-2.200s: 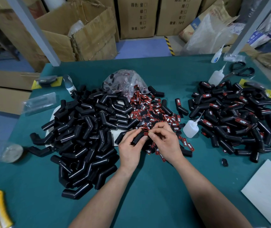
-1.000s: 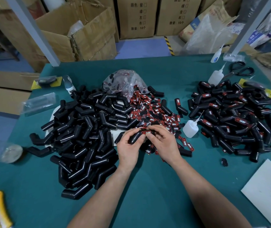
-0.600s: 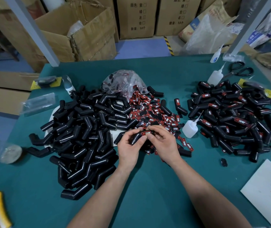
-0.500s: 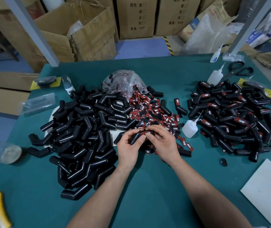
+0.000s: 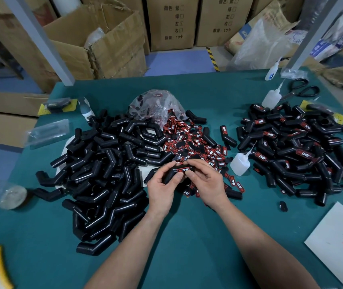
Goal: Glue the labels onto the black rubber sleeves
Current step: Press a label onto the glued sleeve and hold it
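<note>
1. Moved: since the earliest frame both hands sit a little nearer you. The sleeve (image 5: 169, 175) is turned so that its label (image 5: 184, 170) faces up, lettering readable.
2. Left hand (image 5: 160, 190): fingers curled round the sleeve's bent end, gripping it.
3. Right hand (image 5: 207, 184): thumb and fingertips pinch the labelled end, at the label's right edge.
4. Sleeve, location: held between both hands over the table (image 5: 187, 236), at the near edge of the loose labels (image 5: 193, 142).
5. Risk, skew: uneven pressure can slide the label on wet glue, so that it sets crooked.
6. Risk, lifted edge: letting go too soon may let an end peel up off the curved rubber.
7. Risk, squeeze-out: glue pressed out at the edge can stick to your fingertips (whether any shows, I cannot tell).
8. Risk, spill: the glue bottle (image 5: 239, 163) stands just beside your right hand, and a sideways sweep could tip it onto the labels.
9. Risk, mixing: dropping this piece into the unlabelled pile (image 5: 104, 163) rather than the finished pile (image 5: 291, 147) loses it.
</note>
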The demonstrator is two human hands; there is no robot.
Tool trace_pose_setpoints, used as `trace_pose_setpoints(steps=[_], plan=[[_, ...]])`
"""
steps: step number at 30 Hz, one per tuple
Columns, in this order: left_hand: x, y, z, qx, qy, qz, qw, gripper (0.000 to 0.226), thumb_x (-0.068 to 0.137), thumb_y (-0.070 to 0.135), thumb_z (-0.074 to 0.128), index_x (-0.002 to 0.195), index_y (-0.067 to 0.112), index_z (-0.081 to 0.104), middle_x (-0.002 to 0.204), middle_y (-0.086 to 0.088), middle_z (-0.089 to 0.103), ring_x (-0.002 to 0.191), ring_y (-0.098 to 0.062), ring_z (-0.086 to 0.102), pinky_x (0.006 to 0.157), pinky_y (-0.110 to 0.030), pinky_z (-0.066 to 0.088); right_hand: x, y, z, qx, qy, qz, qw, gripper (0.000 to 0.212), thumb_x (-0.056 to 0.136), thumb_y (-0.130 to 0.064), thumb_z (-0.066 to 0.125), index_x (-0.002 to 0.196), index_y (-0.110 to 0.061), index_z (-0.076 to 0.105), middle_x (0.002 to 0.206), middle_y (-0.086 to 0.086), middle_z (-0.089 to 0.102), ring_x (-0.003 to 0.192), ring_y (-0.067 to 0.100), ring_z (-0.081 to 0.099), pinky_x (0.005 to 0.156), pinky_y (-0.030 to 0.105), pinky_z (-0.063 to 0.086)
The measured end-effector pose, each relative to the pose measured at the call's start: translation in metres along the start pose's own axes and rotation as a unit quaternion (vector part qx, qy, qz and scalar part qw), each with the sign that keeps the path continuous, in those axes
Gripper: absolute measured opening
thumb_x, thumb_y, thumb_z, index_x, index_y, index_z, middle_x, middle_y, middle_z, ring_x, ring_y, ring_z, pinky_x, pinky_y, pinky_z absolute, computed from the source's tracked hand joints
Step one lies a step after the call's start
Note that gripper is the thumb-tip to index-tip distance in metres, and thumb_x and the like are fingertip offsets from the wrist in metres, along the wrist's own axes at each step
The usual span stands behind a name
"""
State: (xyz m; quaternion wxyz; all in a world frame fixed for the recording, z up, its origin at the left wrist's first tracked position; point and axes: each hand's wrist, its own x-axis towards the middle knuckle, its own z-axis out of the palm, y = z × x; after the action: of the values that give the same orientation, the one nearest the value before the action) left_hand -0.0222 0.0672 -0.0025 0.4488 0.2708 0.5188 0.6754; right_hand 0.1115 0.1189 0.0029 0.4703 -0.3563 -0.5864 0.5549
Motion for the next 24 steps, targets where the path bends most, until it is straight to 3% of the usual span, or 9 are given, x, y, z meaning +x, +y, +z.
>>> trace_pose_setpoints(steps=[3, 6, 9, 15, 21, 24], plan=[[0.0012, 0.0020, 0.0003, -0.001, 0.003, 0.000, 1.000, 0.033, 0.080, 0.022, 0.087, 0.110, 0.034, 0.079, 0.113, -0.012, 0.077, 0.104, -0.037, 0.074, 0.090, -0.042, 0.062, 0.0004, 0.0010, -0.0005, -0.001, 0.003, -0.011, 1.000, 0.034, 0.091, 0.000, 0.068, 0.118, -0.020, 0.069, 0.120, -0.004, 0.066, 0.114, 0.015, 0.065, 0.094, 0.024, 0.053], [0.0036, 0.0022, 0.0016, -0.013, -0.004, -0.002, 1.000, 0.033, 0.084, 0.009, 0.082, 0.108, 0.031, 0.080, 0.108, -0.011, 0.079, 0.096, -0.026, 0.076, 0.081, -0.031, 0.062, 0.0002, 0.0010, -0.0013, 0.007, -0.004, -0.017, 1.000, 0.033, 0.090, -0.005, 0.069, 0.119, -0.023, 0.069, 0.122, -0.007, 0.066, 0.116, 0.013, 0.064, 0.095, 0.024, 0.052], [0.0046, 0.0012, 0.0028, 0.012, 0.004, 0.000, 1.000, 0.042, 0.087, -0.002, 0.077, 0.104, 0.037, 0.081, 0.104, -0.003, 0.080, 0.092, -0.016, 0.076, 0.080, -0.025, 0.061, 0.0008, 0.0026, -0.0007, 0.035, -0.007, -0.017, 0.999, 0.034, 0.088, -0.005, 0.072, 0.118, -0.020, 0.070, 0.123, 0.002, 0.064, 0.115, 0.016, 0.065, 0.096, 0.027, 0.053], [0.0052, -0.0009, 0.0053, 0.027, 0.007, 0.006, 1.000, 0.042, 0.086, -0.002, 0.080, 0.101, 0.037, 0.081, 0.107, -0.007, 0.079, 0.097, -0.022, 0.077, 0.084, -0.028, 0.061, 0.0025, 0.0035, 0.0033, -0.005, 0.044, -0.021, 0.999, 0.029, 0.088, -0.011, 0.072, 0.110, -0.030, 0.072, 0.115, -0.014, 0.068, 0.110, 0.009, 0.066, 0.092, 0.020, 0.053], [0.0069, -0.0018, 0.0049, 0.046, 0.009, 0.010, 0.999, 0.043, 0.085, 0.000, 0.081, 0.101, 0.040, 0.081, 0.107, -0.004, 0.079, 0.098, -0.019, 0.077, 0.083, -0.023, 0.060, 0.0007, 0.0066, 0.0034, -0.043, 0.046, -0.033, 0.997, 0.025, 0.090, -0.009, 0.069, 0.113, -0.021, 0.070, 0.117, -0.006, 0.067, 0.109, 0.009, 0.066, 0.092, 0.023, 0.053], [0.0059, -0.0017, 0.0044, 0.064, 0.012, 0.022, 0.998, 0.034, 0.082, 0.018, 0.087, 0.103, 0.043, 0.080, 0.109, -0.003, 0.079, 0.103, -0.023, 0.076, 0.088, -0.028, 0.060, -0.0004, 0.0079, 0.0030, -0.059, 0.051, -0.039, 0.996, 0.024, 0.090, -0.013, 0.069, 0.114, -0.012, 0.070, 0.118, 0.002, 0.066, 0.107, 0.007, 0.066, 0.089, 0.021, 0.053]])
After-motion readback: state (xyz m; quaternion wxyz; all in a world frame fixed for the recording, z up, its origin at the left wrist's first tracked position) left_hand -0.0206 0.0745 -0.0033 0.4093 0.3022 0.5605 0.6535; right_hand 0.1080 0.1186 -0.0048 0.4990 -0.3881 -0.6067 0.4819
